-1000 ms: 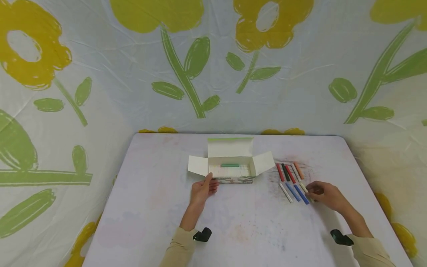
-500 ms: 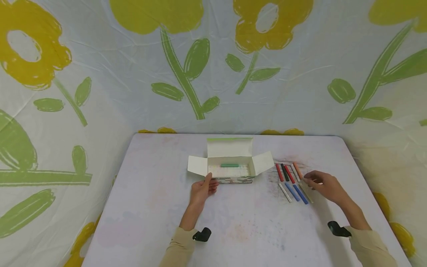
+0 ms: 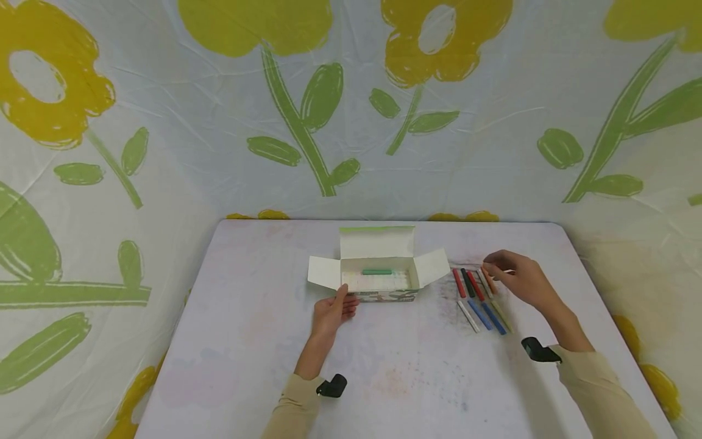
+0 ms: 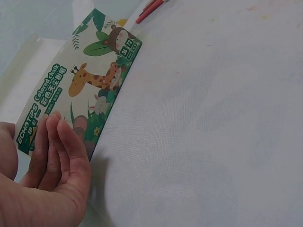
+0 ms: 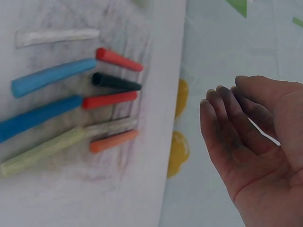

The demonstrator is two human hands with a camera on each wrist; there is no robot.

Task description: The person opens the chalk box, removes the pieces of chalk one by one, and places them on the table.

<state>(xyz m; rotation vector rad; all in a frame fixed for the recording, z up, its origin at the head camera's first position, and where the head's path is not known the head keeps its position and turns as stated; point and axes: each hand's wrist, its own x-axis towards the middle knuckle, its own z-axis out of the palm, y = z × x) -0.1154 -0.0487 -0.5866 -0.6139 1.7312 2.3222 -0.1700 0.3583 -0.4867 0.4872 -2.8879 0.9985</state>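
Observation:
My left hand (image 3: 328,317) holds the open chalk box (image 3: 386,297) at its front left corner, thumb at the rim and fingers flat along the printed front, which reads "Colored chalk" in the left wrist view. One green chalk stick (image 3: 377,272) lies inside. On the right, my right hand (image 3: 518,279) hovers over the far end of two rows of chalk, near the orange stick (image 5: 113,142). Its fingers are loosely bent, with nothing between them in the right wrist view. The rows include a pale yellow stick (image 5: 45,150), a dark blue stick (image 5: 42,117) and a black stick (image 5: 116,81).
The box's side flaps (image 3: 325,272) and lid (image 3: 377,242) stand spread outward. Dark chalk smudges mark the white table (image 3: 263,366) around the sticks. Flower-printed cloth (image 3: 208,152) hangs behind and beside the table.
My right hand has lifted from the pale yellow stick and moved toward the far end of the rows, over the orange stick. The left hand stays on the box.

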